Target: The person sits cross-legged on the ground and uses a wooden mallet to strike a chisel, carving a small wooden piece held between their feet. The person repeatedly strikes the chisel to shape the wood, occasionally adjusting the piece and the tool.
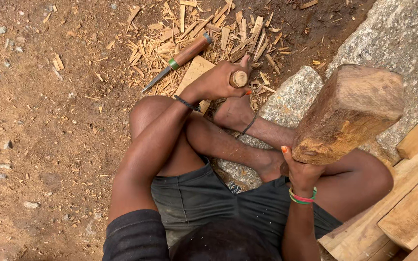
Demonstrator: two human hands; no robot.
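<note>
My left hand (216,79) is closed round a chisel with a round wooden handle end (239,79), held upright over a pale flat wooden board (195,71) on the ground. My right hand (302,173) grips the handle of a big, rough wooden mallet (349,113), raised at the right above my legs. I sit with legs folded, one foot (235,112) resting near the board.
A second chisel (180,59) with a brown handle and green band lies on the dirt among several wood chips (238,34). A large grey stone (393,34) sits at the upper right, and wooden planks (407,208) lie at the lower right.
</note>
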